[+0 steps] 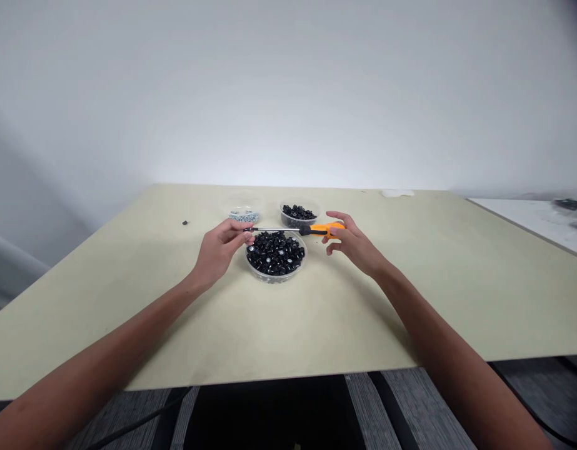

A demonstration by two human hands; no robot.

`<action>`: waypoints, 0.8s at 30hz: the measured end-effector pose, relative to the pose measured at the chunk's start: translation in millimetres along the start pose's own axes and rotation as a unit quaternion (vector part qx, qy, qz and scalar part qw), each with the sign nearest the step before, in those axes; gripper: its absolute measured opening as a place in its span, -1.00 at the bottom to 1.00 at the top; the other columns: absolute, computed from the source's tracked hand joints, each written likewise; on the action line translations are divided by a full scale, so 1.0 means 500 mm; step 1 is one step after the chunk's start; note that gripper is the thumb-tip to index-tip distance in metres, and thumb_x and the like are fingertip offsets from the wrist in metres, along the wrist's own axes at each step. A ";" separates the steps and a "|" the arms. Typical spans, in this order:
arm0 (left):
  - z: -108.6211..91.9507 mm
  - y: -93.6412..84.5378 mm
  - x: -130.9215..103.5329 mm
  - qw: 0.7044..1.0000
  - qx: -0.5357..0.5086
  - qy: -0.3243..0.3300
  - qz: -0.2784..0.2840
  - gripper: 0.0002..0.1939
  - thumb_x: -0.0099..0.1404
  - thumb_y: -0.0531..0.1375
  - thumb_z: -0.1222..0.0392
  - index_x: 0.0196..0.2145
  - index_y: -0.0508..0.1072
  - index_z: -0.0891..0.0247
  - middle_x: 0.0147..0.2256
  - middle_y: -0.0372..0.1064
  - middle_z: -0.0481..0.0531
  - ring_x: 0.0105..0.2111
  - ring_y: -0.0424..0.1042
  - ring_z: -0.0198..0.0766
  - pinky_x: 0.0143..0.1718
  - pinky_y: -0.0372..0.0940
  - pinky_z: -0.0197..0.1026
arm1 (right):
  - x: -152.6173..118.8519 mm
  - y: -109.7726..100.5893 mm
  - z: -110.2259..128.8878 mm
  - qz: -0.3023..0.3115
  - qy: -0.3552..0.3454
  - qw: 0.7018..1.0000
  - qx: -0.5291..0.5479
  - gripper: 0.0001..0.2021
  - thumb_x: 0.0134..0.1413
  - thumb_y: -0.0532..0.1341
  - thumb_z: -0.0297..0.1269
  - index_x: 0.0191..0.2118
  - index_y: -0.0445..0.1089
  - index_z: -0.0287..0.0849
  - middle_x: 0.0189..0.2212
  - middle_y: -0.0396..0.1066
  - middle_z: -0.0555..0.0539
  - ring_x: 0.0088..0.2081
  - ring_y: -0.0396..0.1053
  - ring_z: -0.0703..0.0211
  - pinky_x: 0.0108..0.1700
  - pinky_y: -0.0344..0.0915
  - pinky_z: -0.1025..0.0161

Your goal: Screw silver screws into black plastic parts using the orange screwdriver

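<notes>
Workroom, screwdriver (pixel 307 230), tubs (pixel 274 279) of small parts (pixel 275 254)

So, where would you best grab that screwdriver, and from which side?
Probably by its thick orange-and-black handle, coming from the right, where the right hand already grips it. The screwdriver is held crosswise, handle to the right, while its thin metal shaft points toward the left hand.

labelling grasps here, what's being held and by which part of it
A screwdriver: right grip on its orange-and-black handle, left grip pinching the tip end of its shaft. Whether something small is pinched there too cannot be told.
</notes>
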State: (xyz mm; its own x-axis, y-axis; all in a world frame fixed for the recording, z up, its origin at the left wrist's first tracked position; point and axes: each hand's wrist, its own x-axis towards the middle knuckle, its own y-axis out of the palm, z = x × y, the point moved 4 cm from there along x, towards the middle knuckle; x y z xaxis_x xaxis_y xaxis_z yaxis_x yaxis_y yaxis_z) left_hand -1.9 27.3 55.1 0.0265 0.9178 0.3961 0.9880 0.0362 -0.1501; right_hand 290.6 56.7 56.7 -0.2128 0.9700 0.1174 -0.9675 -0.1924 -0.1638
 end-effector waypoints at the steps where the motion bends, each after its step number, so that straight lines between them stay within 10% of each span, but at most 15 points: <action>1: -0.001 -0.001 0.000 1.000 0.001 0.003 -0.002 -0.75 0.28 0.27 0.05 -0.16 0.50 0.25 -0.35 0.52 0.05 -0.26 0.51 -0.16 -0.04 0.37 -0.04 | 0.000 0.001 0.000 0.008 -0.001 1.000 0.009 -0.42 0.15 0.23 -0.04 0.22 0.09 -0.04 -0.27 0.31 -0.03 -0.28 0.34 0.27 -0.27 0.41 0.26; 6: -0.001 0.003 -0.001 1.000 -0.001 0.007 0.013 -0.73 0.27 0.29 0.03 -0.16 0.52 0.24 -0.33 0.52 0.06 -0.25 0.52 -0.15 -0.08 0.40 -0.05 | 0.002 -0.009 -0.001 -0.047 -0.002 0.997 -0.054 -0.52 0.26 0.04 0.15 0.08 0.21 -0.12 -0.49 0.18 0.05 -0.55 0.15 0.39 -0.52 0.21 0.38; 11: -0.004 0.003 -0.003 1.000 0.000 0.009 0.003 -0.73 0.27 0.29 0.02 -0.17 0.51 0.24 -0.35 0.52 0.05 -0.25 0.52 -0.15 -0.07 0.40 -0.04 | 0.002 -0.005 0.003 0.015 -0.019 1.000 0.007 -0.47 0.15 0.23 -0.04 0.18 0.12 -0.03 -0.18 0.32 -0.06 -0.21 0.36 0.24 -0.22 0.42 0.25; 16: -0.005 0.004 -0.003 1.000 0.000 0.016 0.012 -0.76 0.27 0.29 0.04 -0.19 0.51 0.24 -0.36 0.51 0.04 -0.27 0.51 -0.17 -0.12 0.40 -0.09 | -0.003 -0.011 0.009 -0.056 -0.010 0.996 -0.073 -0.57 0.28 0.03 0.11 0.03 0.24 -0.12 -0.52 0.19 0.04 -0.55 0.15 0.38 -0.49 0.21 0.37; 21: -0.003 0.001 -0.002 1.000 -0.008 0.010 0.000 -0.76 0.27 0.28 0.06 -0.17 0.50 0.23 -0.36 0.51 0.04 -0.27 0.51 -0.17 -0.10 0.39 -0.08 | -0.002 -0.004 0.004 0.015 -0.024 0.999 -0.016 -0.50 0.18 0.21 -0.01 0.17 0.13 -0.04 -0.23 0.33 -0.03 -0.24 0.36 0.26 -0.15 0.41 0.22; 24: -0.003 0.002 -0.003 1.000 -0.015 0.009 0.006 -0.74 0.26 0.29 0.04 -0.16 0.50 0.23 -0.35 0.51 0.04 -0.28 0.51 -0.16 -0.10 0.39 -0.06 | -0.002 -0.009 0.007 -0.019 -0.024 0.999 -0.030 -0.54 0.22 0.16 0.03 0.12 0.15 -0.08 -0.38 0.28 0.02 -0.40 0.31 0.33 -0.24 0.37 0.27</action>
State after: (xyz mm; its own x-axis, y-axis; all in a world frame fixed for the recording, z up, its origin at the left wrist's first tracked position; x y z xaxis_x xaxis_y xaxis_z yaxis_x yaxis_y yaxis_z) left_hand -0.5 25.6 55.7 0.0408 0.9110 0.4103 0.9916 0.0134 -0.1284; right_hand 294.5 56.1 61.0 -0.1831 0.9682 0.1707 -0.9656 -0.1445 -0.2160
